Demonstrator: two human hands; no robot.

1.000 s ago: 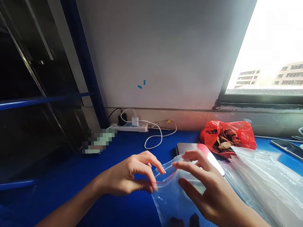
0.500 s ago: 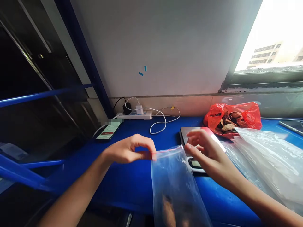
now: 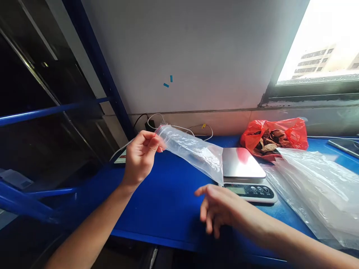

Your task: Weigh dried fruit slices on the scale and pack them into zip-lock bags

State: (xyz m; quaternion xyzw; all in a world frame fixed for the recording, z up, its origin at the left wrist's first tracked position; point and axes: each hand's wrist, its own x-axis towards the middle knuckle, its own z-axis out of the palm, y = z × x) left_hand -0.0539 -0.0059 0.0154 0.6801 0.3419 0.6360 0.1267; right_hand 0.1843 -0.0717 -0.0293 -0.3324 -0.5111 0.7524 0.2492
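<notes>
My left hand pinches the red-lined zip end of a clear zip-lock bag. The bag stretches out to the right, tilted downward, and its far end overlaps the left side of a kitchen scale. Whether it rests on the scale or hovers in front of it, I cannot tell. My right hand is open, fingers apart and pointing down, in front of the scale and holding nothing. It covers a little of the scale's front edge near the display.
Behind the scale sits a red plastic bag with brown, bark-like pieces. Flat clear bags are stacked to the right. A phone lies at left, partly hidden by my hand. White cable runs along the wall; another phone lies far right.
My left hand has risen leftward, swinging the zip-lock bag from hanging down to stretching rightward. My right hand has dropped toward the table's front, away from the bag's mouth, uncovering the scale.
</notes>
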